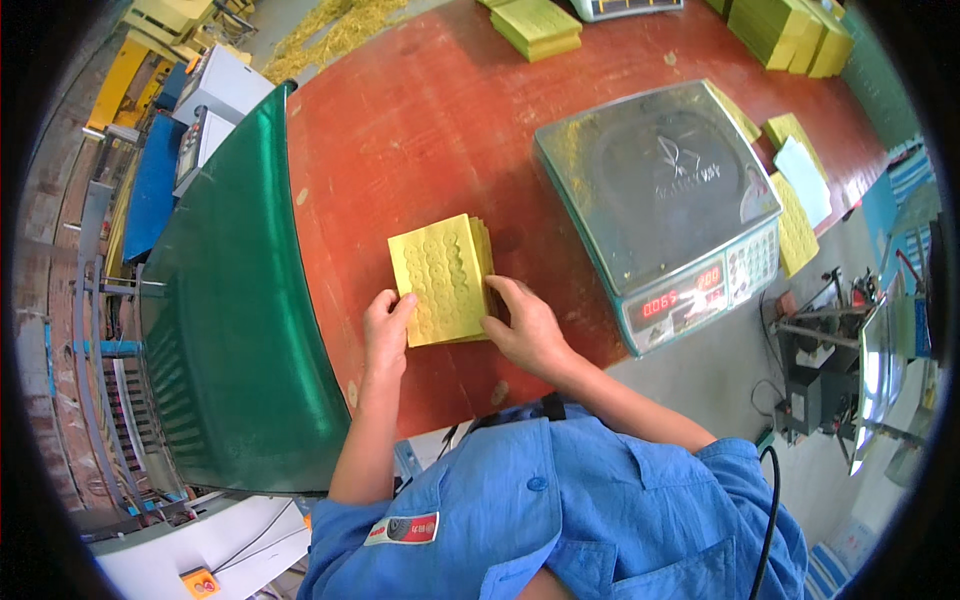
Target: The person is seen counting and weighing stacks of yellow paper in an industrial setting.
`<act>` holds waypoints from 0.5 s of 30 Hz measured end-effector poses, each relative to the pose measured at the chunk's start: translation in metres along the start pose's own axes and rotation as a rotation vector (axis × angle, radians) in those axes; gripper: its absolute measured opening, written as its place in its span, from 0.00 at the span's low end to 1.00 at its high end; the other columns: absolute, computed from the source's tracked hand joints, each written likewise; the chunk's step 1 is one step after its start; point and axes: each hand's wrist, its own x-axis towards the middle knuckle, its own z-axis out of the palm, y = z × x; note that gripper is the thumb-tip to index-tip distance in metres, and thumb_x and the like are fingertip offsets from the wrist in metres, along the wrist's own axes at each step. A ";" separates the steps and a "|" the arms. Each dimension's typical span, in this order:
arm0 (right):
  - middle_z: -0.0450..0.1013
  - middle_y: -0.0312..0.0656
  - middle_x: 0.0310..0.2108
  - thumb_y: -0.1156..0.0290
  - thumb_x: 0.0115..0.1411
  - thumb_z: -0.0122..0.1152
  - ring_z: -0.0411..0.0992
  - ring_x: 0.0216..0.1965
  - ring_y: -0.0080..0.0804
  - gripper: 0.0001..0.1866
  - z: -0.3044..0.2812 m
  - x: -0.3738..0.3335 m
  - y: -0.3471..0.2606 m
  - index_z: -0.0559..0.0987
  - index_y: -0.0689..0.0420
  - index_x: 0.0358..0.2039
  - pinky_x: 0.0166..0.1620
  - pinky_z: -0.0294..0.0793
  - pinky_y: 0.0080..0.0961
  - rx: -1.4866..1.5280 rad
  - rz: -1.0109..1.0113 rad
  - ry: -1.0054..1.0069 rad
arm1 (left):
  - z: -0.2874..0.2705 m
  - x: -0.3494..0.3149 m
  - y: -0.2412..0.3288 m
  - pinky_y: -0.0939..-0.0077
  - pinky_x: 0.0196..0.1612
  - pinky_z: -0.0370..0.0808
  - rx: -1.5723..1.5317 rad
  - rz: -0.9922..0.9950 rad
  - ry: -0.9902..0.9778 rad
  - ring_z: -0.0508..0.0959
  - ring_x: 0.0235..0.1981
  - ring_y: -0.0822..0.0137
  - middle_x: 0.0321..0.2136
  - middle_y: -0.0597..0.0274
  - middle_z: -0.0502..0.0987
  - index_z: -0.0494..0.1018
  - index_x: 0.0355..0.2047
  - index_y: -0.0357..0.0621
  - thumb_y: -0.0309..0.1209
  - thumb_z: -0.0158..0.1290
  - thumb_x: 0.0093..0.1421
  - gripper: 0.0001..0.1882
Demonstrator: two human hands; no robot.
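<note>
A small stack of yellow paper (437, 285), its top sheet pressed with rows of round marks, is between my two hands over the red tabletop. My left hand (385, 325) grips the lower left edge, thumb on the top sheet. On the opposite side, my right hand (525, 322) has its thumb and fingers closed against the right edge. The sheets fan slightly at the upper right, so their edges show there. To the right of my right hand stands a digital scale (655, 180) with a dark, scuffed flat pan and lit red digits.
The red table (420, 130) bears more yellow paper stacks (537, 28) at its far edge and a taller pile (785, 38) at far right. Loose yellow bundles (795, 225) and a pale sheet (803, 180) lie beyond the scale. A green curved machine panel (225, 310) borders the left.
</note>
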 end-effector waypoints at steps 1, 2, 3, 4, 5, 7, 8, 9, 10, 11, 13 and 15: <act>0.72 0.58 0.49 0.73 0.54 0.62 0.72 0.51 0.54 0.28 -0.005 -0.005 0.000 0.70 0.66 0.55 0.54 0.72 0.40 0.055 0.033 -0.031 | -0.009 -0.005 -0.001 0.79 0.33 0.69 -0.077 -0.034 -0.061 0.70 0.29 0.78 0.25 0.70 0.72 0.73 0.29 0.38 0.25 0.55 0.61 0.05; 0.72 0.56 0.50 0.73 0.54 0.62 0.73 0.51 0.51 0.27 -0.011 -0.008 -0.002 0.71 0.65 0.55 0.53 0.73 0.39 0.109 0.064 -0.061 | -0.015 -0.012 -0.002 0.79 0.33 0.69 -0.070 -0.042 -0.063 0.70 0.29 0.78 0.25 0.70 0.72 0.73 0.29 0.38 0.25 0.55 0.61 0.05; 0.71 0.54 0.53 0.74 0.55 0.61 0.73 0.52 0.46 0.25 -0.017 -0.009 -0.006 0.72 0.63 0.55 0.52 0.74 0.36 0.122 0.067 -0.007 | -0.021 -0.018 -0.003 0.80 0.37 0.69 -0.092 0.011 -0.047 0.72 0.31 0.78 0.28 0.69 0.73 0.73 0.32 0.38 0.24 0.54 0.62 0.03; 0.71 0.52 0.54 0.75 0.55 0.61 0.73 0.52 0.43 0.26 -0.026 -0.002 -0.011 0.71 0.62 0.56 0.51 0.74 0.34 0.135 0.020 0.033 | -0.023 -0.022 0.001 0.82 0.40 0.70 -0.119 0.074 -0.028 0.73 0.34 0.77 0.30 0.69 0.74 0.74 0.34 0.37 0.23 0.54 0.62 0.02; 0.71 0.51 0.54 0.76 0.54 0.62 0.73 0.52 0.43 0.28 -0.038 0.008 -0.022 0.70 0.61 0.57 0.51 0.75 0.33 0.122 -0.014 0.071 | -0.020 -0.030 0.016 0.81 0.44 0.71 -0.163 0.128 -0.082 0.74 0.37 0.75 0.34 0.67 0.76 0.74 0.37 0.37 0.22 0.53 0.62 0.04; 0.71 0.51 0.53 0.77 0.54 0.63 0.73 0.52 0.43 0.29 -0.063 0.027 -0.057 0.69 0.60 0.57 0.50 0.75 0.33 0.104 -0.060 0.102 | -0.019 -0.045 0.049 0.80 0.43 0.71 -0.108 0.183 -0.115 0.74 0.36 0.76 0.34 0.68 0.76 0.74 0.37 0.37 0.22 0.53 0.63 0.04; 0.71 0.53 0.52 0.75 0.53 0.64 0.72 0.52 0.48 0.29 -0.072 0.036 -0.075 0.70 0.60 0.56 0.52 0.73 0.37 0.049 -0.201 0.131 | -0.020 -0.052 0.064 0.78 0.42 0.72 -0.051 0.237 -0.136 0.74 0.36 0.76 0.35 0.68 0.76 0.74 0.37 0.37 0.23 0.52 0.63 0.03; 0.72 0.54 0.51 0.73 0.52 0.64 0.71 0.53 0.53 0.29 -0.076 0.041 -0.091 0.70 0.61 0.55 0.54 0.72 0.42 -0.006 -0.346 0.151 | -0.024 -0.057 0.076 0.75 0.40 0.74 0.101 0.305 -0.164 0.77 0.33 0.70 0.34 0.65 0.78 0.73 0.39 0.38 0.22 0.53 0.62 0.05; 0.72 0.54 0.51 0.73 0.52 0.64 0.71 0.53 0.53 0.29 -0.081 0.042 -0.104 0.70 0.61 0.55 0.54 0.72 0.42 -0.009 -0.369 0.127 | -0.022 -0.065 0.095 0.75 0.40 0.74 0.083 0.310 -0.136 0.77 0.33 0.70 0.34 0.65 0.78 0.73 0.39 0.38 0.22 0.53 0.62 0.05; 0.74 0.53 0.48 0.71 0.51 0.66 0.73 0.50 0.52 0.29 -0.083 0.042 -0.114 0.70 0.59 0.55 0.51 0.74 0.42 -0.040 -0.360 -0.018 | -0.018 -0.076 0.116 0.76 0.42 0.74 0.352 0.482 -0.181 0.78 0.35 0.68 0.34 0.63 0.79 0.73 0.40 0.39 0.21 0.54 0.60 0.08; 0.78 0.50 0.36 0.68 0.49 0.70 0.77 0.38 0.49 0.29 -0.081 0.035 -0.119 0.72 0.55 0.53 0.40 0.77 0.41 -0.071 -0.284 -0.227 | -0.014 -0.081 0.137 0.76 0.44 0.74 0.611 0.632 -0.172 0.79 0.37 0.67 0.34 0.60 0.79 0.73 0.42 0.39 0.20 0.55 0.58 0.11; 0.77 0.50 0.30 0.70 0.52 0.69 0.78 0.31 0.44 0.18 -0.072 0.026 -0.109 0.77 0.59 0.44 0.35 0.77 0.34 -0.011 -0.249 -0.166 | -0.018 -0.076 0.145 0.71 0.46 0.75 0.854 0.897 -0.269 0.79 0.41 0.59 0.40 0.55 0.79 0.73 0.46 0.40 0.21 0.59 0.54 0.17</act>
